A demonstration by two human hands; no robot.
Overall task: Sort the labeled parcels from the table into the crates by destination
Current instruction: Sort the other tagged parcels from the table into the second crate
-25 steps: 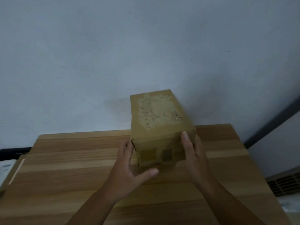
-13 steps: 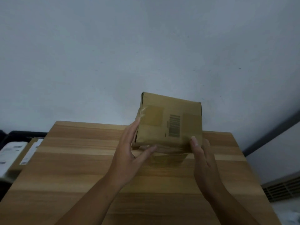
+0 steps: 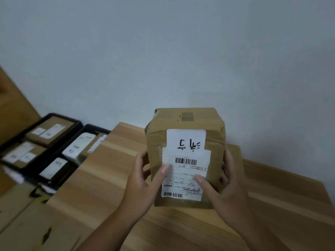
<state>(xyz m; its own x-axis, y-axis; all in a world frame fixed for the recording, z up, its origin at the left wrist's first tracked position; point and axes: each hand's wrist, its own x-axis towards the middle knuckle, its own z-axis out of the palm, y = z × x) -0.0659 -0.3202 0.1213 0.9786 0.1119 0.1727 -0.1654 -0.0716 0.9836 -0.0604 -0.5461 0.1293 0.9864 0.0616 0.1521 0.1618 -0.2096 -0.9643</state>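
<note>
Cardboard parcel [image 3: 214,151]: being held over table [image 3: 101,178] | left hand [image 3: 143,180], right hand [image 3: 226,189]: fingers [image 3: 228,158] curling round its sides, thumbs pressing label [image 3: 185,154].

Looks like a makeshift parcel-sorting corner in a plain room - bare pale wall [image 3: 163,51] at the far side, wood-grain table [image 3: 108,178], 2 black crates [image 3: 98,129] at left holding labelled parcels [image 3: 78,149], flat cardboard [image 3: 27,223] near left.

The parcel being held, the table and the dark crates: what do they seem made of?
Parcel: matte brown cardboard, creased, with white paper labels. Table: wood or wood-look laminate, smooth, with pale striped grain. Crates: probably black plastic, judging by thin dark rims; too blurred to be sure.
</note>
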